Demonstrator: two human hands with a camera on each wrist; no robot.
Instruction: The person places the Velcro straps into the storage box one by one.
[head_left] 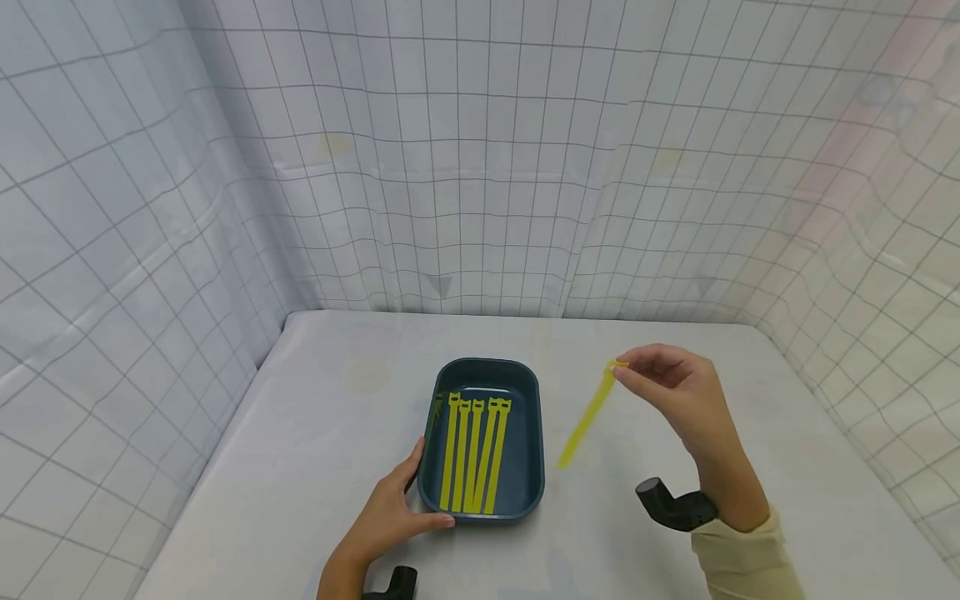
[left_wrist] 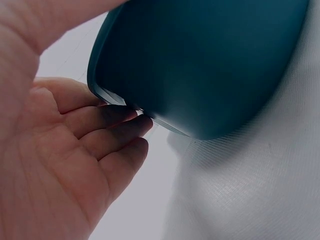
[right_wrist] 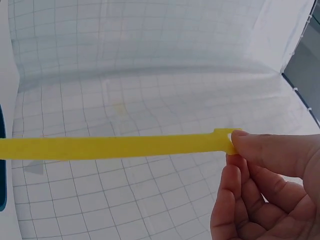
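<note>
My right hand (head_left: 678,387) pinches a yellow hook-and-loop cable tie (head_left: 588,421) by its wider head, between thumb and fingertips. The strap slants down to the left above the table; in the right wrist view the tie (right_wrist: 115,147) stretches flat across to the left edge. A dark teal tray (head_left: 528,483) stands on the table, with several yellow cable ties (head_left: 474,454) laid lengthwise in its left and middle part, heads at the far end. My left hand (head_left: 393,508) holds the tray's near left corner, fingers along the left side (left_wrist: 120,132) and thumb at the near edge.
A white-covered table (head_left: 360,400) lies under everything. White gridded curtains (head_left: 480,167) hang behind it and on both sides. Each wrist carries a black camera mount, the right one (head_left: 675,504) close above the table.
</note>
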